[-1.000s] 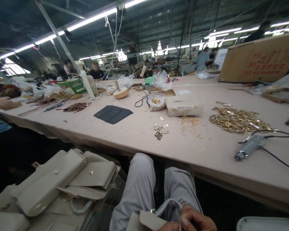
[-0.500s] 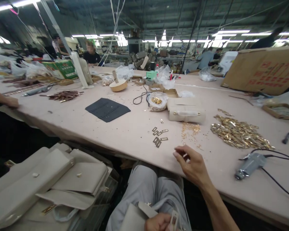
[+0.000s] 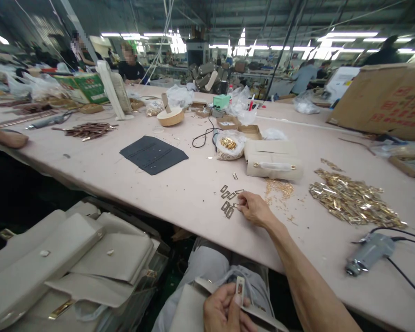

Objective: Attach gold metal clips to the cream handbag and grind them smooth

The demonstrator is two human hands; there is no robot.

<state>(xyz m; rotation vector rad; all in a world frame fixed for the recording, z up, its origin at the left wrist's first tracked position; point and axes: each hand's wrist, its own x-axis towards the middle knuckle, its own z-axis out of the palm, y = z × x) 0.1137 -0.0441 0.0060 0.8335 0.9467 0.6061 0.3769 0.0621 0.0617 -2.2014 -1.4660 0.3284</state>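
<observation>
On my lap lies a beige handbag (image 3: 186,304). My left hand (image 3: 224,306) is closed on its flap, pinching it beside a light tab with a rectangular slot (image 3: 240,288) that stands upright. My right hand (image 3: 254,208) reaches over the table, thumb and fingertips closed on a small rectangular metal frame (image 3: 235,205). Several similar metal frames (image 3: 226,207) lie just left of those fingertips. Tiny gold-coloured parts (image 3: 278,189) are scattered beyond my right hand, in front of another beige handbag (image 3: 273,159).
Gold metal pieces (image 3: 356,196) are heaped at right, near a grey power screwdriver (image 3: 370,253) with a cable. A dark panel (image 3: 154,154) lies left of centre. Stacked beige bags (image 3: 100,258) stand left of my legs. Another person's arm (image 3: 7,136) rests at the left table edge.
My right hand has moved left and forward from the table's near edge to the metal frames and closed on one. My left hand has raised the slotted tab slightly.
</observation>
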